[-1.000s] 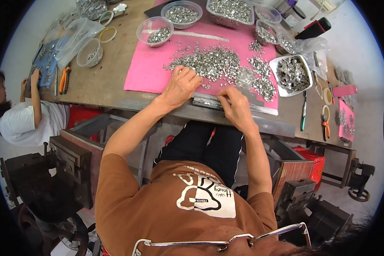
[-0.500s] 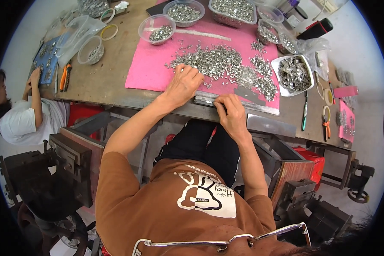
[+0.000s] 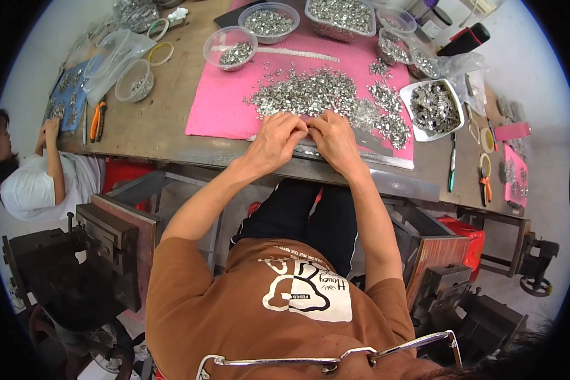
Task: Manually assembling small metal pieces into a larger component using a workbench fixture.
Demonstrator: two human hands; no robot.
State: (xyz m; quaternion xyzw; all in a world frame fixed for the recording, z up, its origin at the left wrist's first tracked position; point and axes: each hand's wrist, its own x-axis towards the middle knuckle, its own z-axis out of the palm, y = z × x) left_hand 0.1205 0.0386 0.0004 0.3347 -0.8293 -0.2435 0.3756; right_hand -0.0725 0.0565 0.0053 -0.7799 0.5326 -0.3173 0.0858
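My left hand [image 3: 276, 142] and my right hand [image 3: 337, 143] meet above the near edge of a pink mat [image 3: 218, 114]. Thumbs and fingertips are pinched together, almost touching each other. Whatever lies between the fingertips is too small and too covered to make out. Just beyond my fingers spreads a pile of small shiny metal pieces [image 3: 313, 92], with a smaller heap [image 3: 391, 107] to its right. Below the hands, a flat metal strip [image 3: 386, 159] runs along the mat's near edge.
Clear plastic tubs [image 3: 271, 23] of metal pieces line the back. A white dish [image 3: 434, 109] of pieces stands right. Orange-handled pliers [image 3: 97, 120] lie left, another pair [image 3: 485, 180] right. A co-worker [image 3: 35, 171] sits at far left. Vises [image 3: 101, 253] flank my seat.
My left hand has come back from the pile's edge, and my right hand has moved up and left from the dark bar at the table edge. Both hands now meet fingertip to fingertip.
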